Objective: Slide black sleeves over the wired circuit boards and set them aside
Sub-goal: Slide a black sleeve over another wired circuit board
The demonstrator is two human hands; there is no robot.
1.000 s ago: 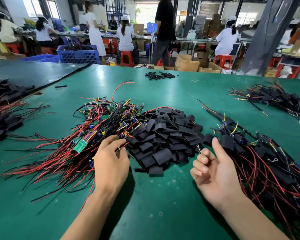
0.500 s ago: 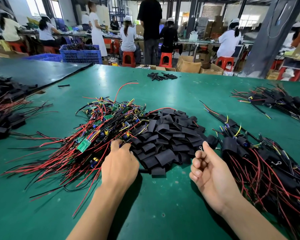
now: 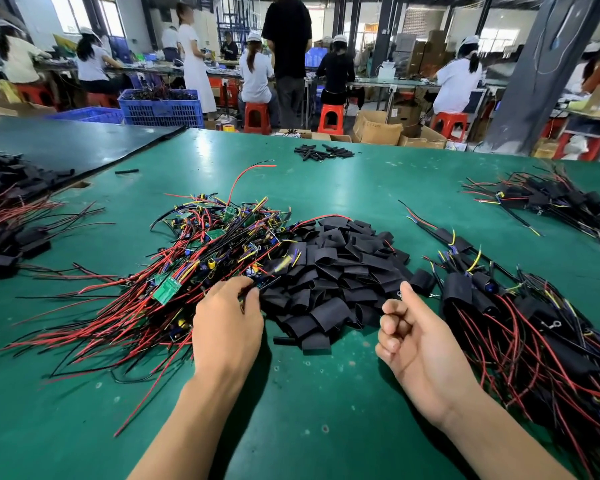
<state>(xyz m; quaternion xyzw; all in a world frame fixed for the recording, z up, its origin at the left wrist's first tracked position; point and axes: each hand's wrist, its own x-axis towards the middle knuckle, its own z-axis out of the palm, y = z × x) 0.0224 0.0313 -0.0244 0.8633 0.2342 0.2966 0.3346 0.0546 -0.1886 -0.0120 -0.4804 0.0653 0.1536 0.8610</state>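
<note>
On the green tabletop point(image 3: 291, 410), our left grip point(image 3: 227, 327) lay knuckles-up, fingers curled into the near edge of the tangle of wired circuit boards point(image 3: 215, 244). The fingertips were buried among red and black leads, so we could not tell whether it had hold of one. Our right grip point(image 3: 421, 344) was held well apart to its right, fingers curled in on an empty palm, thumb raised. Just beyond and between the two grips sat the heap of black sleeves point(image 3: 333, 271), touching the tangle. To the right of the right grip lay the pile of sleeved boards point(image 3: 520, 327).

The risk, as we judged it, was that the leads were so interlaced that lifting one board could drag neighbours along, scatter the sleeves beyond the left grip, or strain a soldered joint. A green board point(image 3: 167, 289) just left of the left grip looked caught under crossing wires. Farther off, beyond both grips, other workers point(image 3: 257, 74) sat at benches.
</note>
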